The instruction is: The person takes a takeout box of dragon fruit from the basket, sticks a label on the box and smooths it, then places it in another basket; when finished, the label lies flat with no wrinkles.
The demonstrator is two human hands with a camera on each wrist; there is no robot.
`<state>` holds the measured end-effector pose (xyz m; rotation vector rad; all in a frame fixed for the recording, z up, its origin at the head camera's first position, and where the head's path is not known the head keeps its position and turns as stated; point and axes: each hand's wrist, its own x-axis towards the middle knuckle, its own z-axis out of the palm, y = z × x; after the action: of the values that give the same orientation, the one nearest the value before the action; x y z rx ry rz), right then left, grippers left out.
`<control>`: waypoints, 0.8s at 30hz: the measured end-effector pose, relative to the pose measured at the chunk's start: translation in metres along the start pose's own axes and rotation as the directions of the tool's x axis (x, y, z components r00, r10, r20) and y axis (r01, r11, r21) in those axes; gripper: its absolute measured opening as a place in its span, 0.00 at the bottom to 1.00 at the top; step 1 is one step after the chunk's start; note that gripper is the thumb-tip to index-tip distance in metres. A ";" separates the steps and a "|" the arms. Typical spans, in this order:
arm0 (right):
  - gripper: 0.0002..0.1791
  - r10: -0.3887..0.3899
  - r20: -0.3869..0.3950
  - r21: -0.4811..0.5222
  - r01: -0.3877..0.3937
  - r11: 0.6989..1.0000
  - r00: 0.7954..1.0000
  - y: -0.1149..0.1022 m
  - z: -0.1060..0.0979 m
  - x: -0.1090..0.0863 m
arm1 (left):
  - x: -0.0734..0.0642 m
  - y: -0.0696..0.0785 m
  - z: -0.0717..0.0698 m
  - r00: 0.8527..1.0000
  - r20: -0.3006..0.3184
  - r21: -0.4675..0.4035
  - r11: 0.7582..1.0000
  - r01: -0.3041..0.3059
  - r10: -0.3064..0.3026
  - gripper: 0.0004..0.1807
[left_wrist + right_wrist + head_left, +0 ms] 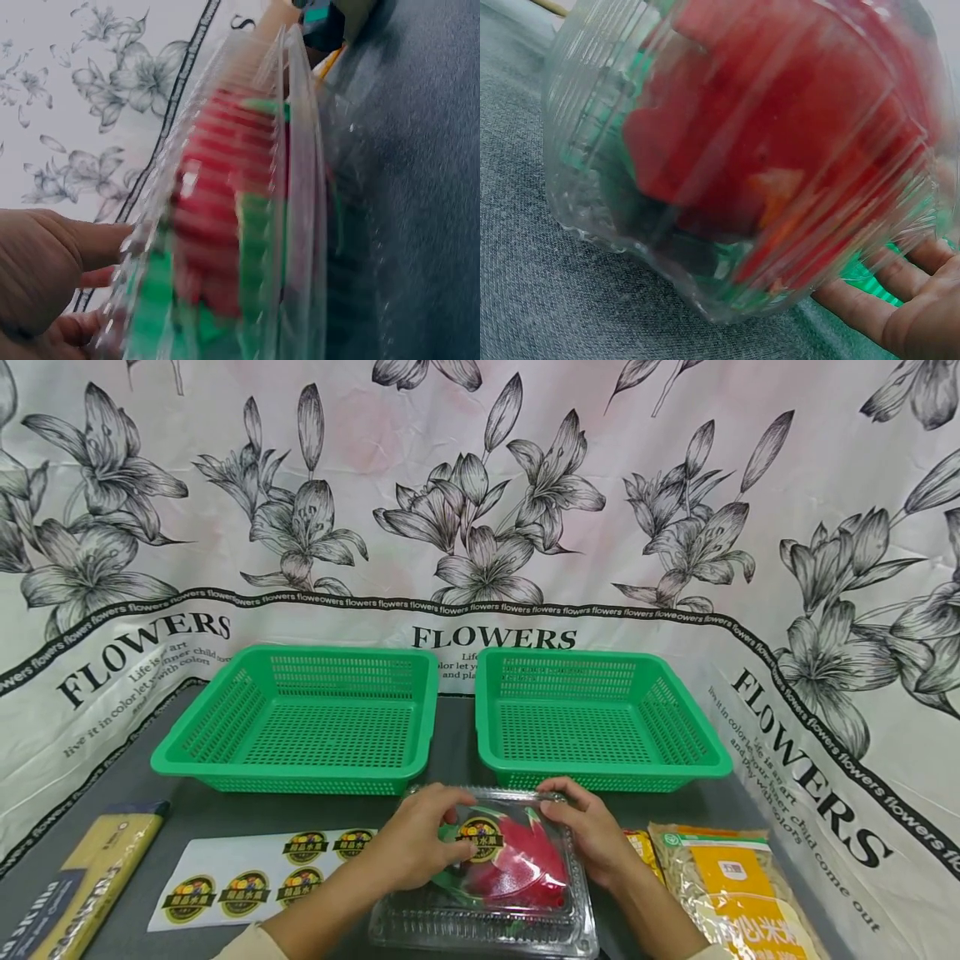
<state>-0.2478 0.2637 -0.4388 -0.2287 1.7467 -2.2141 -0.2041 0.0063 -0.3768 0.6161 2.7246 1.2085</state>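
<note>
A clear plastic clamshell box [517,922] with a red and green dragon fruit [525,860] inside is in front of me, its lid down. A round black and gold sticker [480,839] is on the lid. My left hand [423,839] touches the lid from the left, its thumb on the sticker. At the far right corner my right hand [588,831] holds the box, thumb on top and fingers over the back edge. Both wrist views show the dragon fruit [225,195] blurred through the plastic, with right-hand fingers [862,307] along the box wall.
Two green baskets, the left basket [292,768] and the right basket [607,768], stand behind the box. On the left lie a sheet of round stickers [255,860] and a yellow and dark blue packet [90,877]. A bag of noodles [735,885] lies right.
</note>
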 end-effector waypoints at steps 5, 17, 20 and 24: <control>0.08 -0.004 0.001 0.003 0.004 1.000 1.000 0.001 -0.001 0.001 | 0.005 0.008 0.012 0.995 -0.086 0.077 0.996 0.050 -0.044 0.29; 0.08 -0.017 0.023 0.010 0.017 1.000 1.000 0.002 -0.003 0.002 | 0.019 0.011 0.025 0.954 -0.292 0.147 0.983 0.107 -0.060 0.23; 0.08 -0.012 0.021 0.016 0.011 1.000 1.000 0.001 -0.002 0.002 | 0.020 0.010 0.025 0.949 -0.309 0.135 0.985 0.106 -0.060 0.19; 0.08 -0.008 0.014 0.018 0.008 1.000 1.000 0.000 -0.002 0.001 | 0.020 0.009 0.025 0.947 -0.316 0.120 0.988 0.092 -0.050 0.16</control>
<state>-0.2490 0.2653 -0.4394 -0.2469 1.7206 -2.2272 -0.2130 0.0365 -0.3862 0.3583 3.0791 1.2058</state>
